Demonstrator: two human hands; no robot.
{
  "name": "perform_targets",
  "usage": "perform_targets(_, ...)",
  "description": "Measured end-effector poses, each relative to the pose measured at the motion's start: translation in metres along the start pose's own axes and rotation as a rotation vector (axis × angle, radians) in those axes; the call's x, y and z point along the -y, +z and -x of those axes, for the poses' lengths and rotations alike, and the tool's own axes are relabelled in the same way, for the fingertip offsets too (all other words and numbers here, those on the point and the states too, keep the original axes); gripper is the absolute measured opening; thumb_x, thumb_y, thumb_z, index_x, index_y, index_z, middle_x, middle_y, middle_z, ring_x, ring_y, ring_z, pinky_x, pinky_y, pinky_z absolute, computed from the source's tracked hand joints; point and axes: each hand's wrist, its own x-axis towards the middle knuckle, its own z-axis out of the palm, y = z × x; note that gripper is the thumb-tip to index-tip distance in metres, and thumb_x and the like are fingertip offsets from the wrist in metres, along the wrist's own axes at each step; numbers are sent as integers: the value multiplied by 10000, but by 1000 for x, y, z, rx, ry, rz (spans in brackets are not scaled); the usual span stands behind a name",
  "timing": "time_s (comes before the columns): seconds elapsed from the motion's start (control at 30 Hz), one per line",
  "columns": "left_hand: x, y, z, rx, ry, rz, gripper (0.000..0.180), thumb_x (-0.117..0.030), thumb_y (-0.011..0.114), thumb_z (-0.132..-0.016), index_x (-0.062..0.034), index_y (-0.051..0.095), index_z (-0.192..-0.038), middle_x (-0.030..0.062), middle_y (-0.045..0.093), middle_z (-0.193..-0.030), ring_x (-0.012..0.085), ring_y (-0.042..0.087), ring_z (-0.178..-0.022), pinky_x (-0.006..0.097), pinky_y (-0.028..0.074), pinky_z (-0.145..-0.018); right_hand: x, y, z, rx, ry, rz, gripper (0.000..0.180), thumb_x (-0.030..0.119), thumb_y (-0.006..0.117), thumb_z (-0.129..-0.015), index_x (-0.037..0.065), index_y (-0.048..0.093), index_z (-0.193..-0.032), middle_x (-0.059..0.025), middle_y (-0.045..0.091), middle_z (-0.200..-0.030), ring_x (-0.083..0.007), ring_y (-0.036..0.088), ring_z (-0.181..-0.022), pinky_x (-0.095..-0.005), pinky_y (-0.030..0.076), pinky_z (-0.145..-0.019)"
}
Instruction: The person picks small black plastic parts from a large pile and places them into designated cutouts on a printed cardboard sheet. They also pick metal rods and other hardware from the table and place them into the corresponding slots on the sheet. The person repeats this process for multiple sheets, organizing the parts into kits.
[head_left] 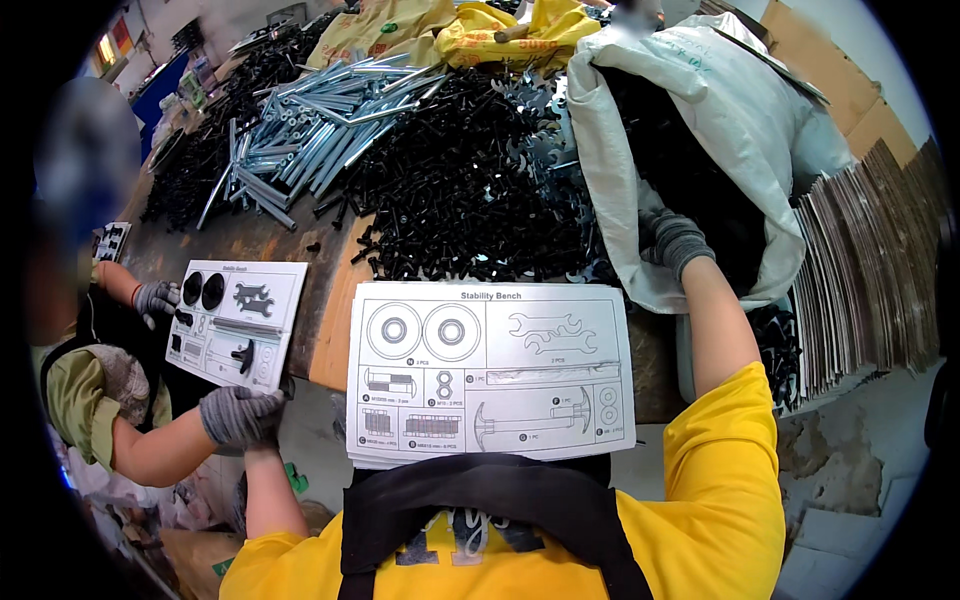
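Note:
My right hand (675,240), in a grey knit glove, reaches into the mouth of a white woven sack (690,110). The sack's dark inside hides its fingertips, and whether it grips anything does not show. My left forearm (272,495) rises at the lower left. A co-worker's gloved hand (235,415) overlaps its end, so my left fingers are hidden. Directly before me lies a stack of white printed cards (490,375) with line drawings of discs, wrenches and bolts. Behind it spreads a heap of black bolts (470,170), with silvery open-end wrenches (550,130) along its right side.
To the left, a co-worker is at a similar card (240,320) bearing black discs and other parts. Metal tubes (320,115) lie piled farther back, before yellow sacks (515,35). Stacked cardboard sheets (870,270) stand at the right, beside the white sack.

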Motion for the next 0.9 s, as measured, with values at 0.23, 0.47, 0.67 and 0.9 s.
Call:
perform_targets(0.23,-32,5,80,-103,-381,477,320,-324,540,-834,-127,505,-1085,13,535,-808,152,480,-685,246,373,-575,-22,10,-15,145,-174,-169,528,250,684,-678,182,514,-1172,-128,534,-1135,-292,530,-1037,-372,446,-849)
perform_targets(0.47,-209,45,127,-7,-175,265,336,-273,619,-791,-89,529,-1057,-8,483,-659,77,465,-519,192,370,-454,-17,-27,45,-297,-195,-232,374,182,679,-675,100,576,-1025,-143,581,-949,-309,575,-875,-383,472,-773)
perform_targets(0.67,-342,144,100,718,-4,341,480,-94,537,-757,-38,429,-1221,106,531,-1036,175,527,-949,296,448,-807,89,-22,68,-1820,-695,650,300,263,535,-843,93,476,-1084,-25,577,-763,-159,585,-659,-298,518,-614)
perform_targets(0.9,-363,205,72,924,-24,355,344,-197,533,-847,-20,514,-1141,102,598,-989,186,569,-922,284,483,-792,192,-37,99,249,-1072,-802,232,136,677,-715,101,615,-935,-89,575,-901,-228,597,-767,-319,515,-674)
